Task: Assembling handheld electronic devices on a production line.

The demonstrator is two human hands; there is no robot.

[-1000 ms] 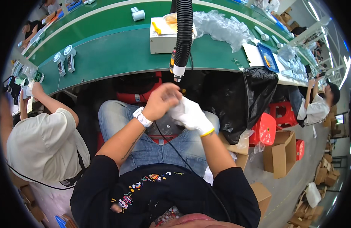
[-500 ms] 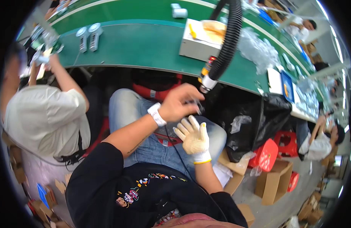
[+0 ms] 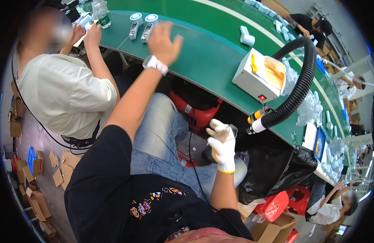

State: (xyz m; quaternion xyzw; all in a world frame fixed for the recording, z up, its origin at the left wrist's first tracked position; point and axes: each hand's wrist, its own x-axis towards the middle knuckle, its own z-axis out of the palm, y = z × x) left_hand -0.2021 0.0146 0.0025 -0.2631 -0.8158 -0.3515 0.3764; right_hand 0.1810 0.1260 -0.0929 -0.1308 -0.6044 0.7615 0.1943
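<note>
At the far left of the green table (image 3: 203,60), a seated person's hands work near one bottle (image 3: 101,12). Beside them lie two small grey devices (image 3: 140,26), just ahead of your bare left hand (image 3: 162,40), raised with its grip wide and empty. Lower right, over your lap, your gloved right hand (image 3: 221,146) has fingers loosely spread, near one black hose (image 3: 294,91) and one white box (image 3: 258,75).

Flattened brown cardboard boxes (image 3: 41,178) lie scattered on the floor at the lower left of the frame, beside a blue plastic crate (image 3: 31,156). An open brown cardboard carton (image 3: 276,227) stands at the lower right (partly behind a red plastic stool (image 3: 276,204)). Clear plastic bags (image 3: 312,109) heap on the green bench at right.
</note>
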